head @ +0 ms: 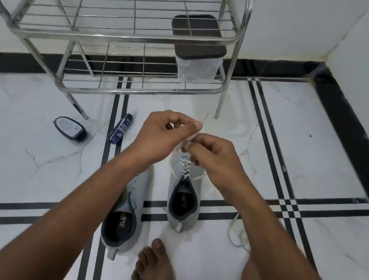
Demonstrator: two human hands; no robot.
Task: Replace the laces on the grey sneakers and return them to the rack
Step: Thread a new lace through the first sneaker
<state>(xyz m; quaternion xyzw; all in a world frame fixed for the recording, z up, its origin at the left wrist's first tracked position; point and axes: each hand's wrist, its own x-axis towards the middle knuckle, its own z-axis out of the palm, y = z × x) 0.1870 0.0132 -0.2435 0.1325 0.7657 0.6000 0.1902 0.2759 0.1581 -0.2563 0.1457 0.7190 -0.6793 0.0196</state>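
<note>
Bare foot (155,259) nearest, toes forward, just behind two grey sneakers on the tiled floor (316,156). Left sneaker (123,213) unlaced, half hidden under the forearm; right sneaker (184,193) partly laced in white, long axis running away toward the rack (121,36), toe forward, heel near. Both hands raised just above its toe end: left hand (161,132) and right hand (212,152) each pinching the white lace (193,134), fingertips almost meeting. Probably tying or evening the ends. Spare lace (237,232) loose on floor at right. Rack well ahead, no shoes on it yet
</note>
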